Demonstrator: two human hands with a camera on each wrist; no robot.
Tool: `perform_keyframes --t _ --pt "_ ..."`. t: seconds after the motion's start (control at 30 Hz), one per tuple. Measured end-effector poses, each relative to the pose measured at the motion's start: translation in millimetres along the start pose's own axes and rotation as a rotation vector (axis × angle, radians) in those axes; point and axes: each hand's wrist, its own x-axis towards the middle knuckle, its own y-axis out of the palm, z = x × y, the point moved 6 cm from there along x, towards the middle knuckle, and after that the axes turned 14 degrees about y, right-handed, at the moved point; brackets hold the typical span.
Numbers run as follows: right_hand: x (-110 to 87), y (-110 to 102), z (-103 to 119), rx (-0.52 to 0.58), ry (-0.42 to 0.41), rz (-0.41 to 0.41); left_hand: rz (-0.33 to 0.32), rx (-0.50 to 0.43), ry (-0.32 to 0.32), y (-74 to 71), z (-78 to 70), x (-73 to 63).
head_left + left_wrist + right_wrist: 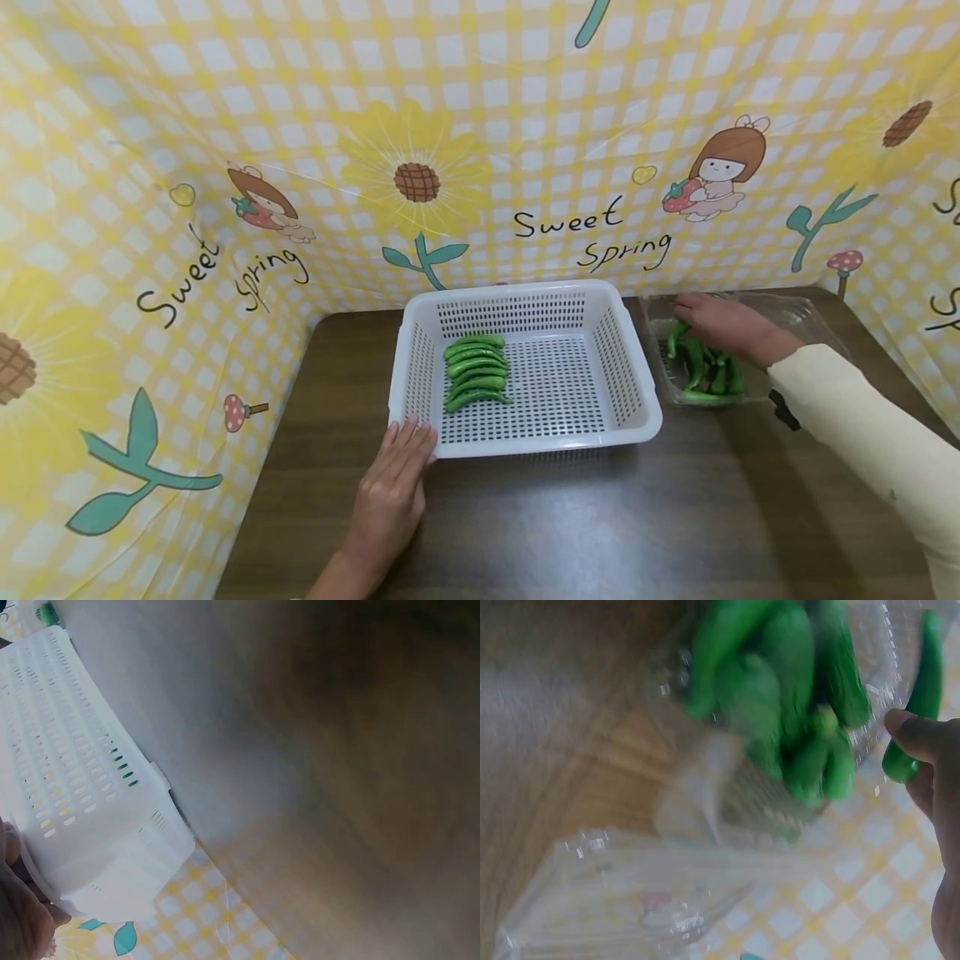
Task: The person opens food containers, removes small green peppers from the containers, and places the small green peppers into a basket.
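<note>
R hand point(716, 323), right of basket point(525, 447), pinches pepper point(928, 675); grip clearest in R wrist cam. L hand point(393, 492), fingers straight, on basket's near-L corner, per head cam.

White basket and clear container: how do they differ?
The white basket is opaque; the clear container is see-through. The basket looks larger than the container. Green peppers lie in a row in the basket, jumbled in the container. Both stand on the table, holding peppers.

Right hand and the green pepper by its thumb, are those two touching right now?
Touching: the right wrist view shows the right hand gripping the green pepper, thumb across it.
</note>
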Motion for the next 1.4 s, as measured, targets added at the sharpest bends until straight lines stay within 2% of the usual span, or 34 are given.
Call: perform_keyframes --t 0.13,0.27,0.37,0.47,0.7,0.9,1.0,1.23,1.4 --pt "3.4 -16 -10 0.012 0.067 -0.040 -0.001 0.003 0.000 -0.2 0.6 0.4" --pt "8.6 -34 -15 0.117 0.181 -0.061 0.013 0.002 -0.009 0.4 1.7 0.4" --pt "16.7 -47 -8 0.201 0.239 -0.075 0.028 0.000 -0.019 0.6 2.4 0.1" --pt "29.7 -57 6 0.254 0.248 -0.088 0.032 0.003 -0.026 0.2 2.6 -0.2" --pt "64.7 -79 53 0.259 0.173 -0.149 -0.021 0.013 0.021 -1.8 -1.2 -0.1" --pt "90.8 -95 105 0.232 0.069 -0.114 -0.019 0.006 0.014 -1.1 -0.8 -0.6" --pt "102.0 -90 127 0.184 0.036 -0.061 -0.013 -0.003 0.008 -0.4 0.3 -0.5" --pt "115.3 -64 166 -0.029 -0.048 0.081 0.004 -0.015 -0.010 0.3 1.5 -0.3" --pt "122.8 -53 180 -0.055 -0.044 0.185 0.022 -0.043 -0.048 2.1 2.6 -0.3"
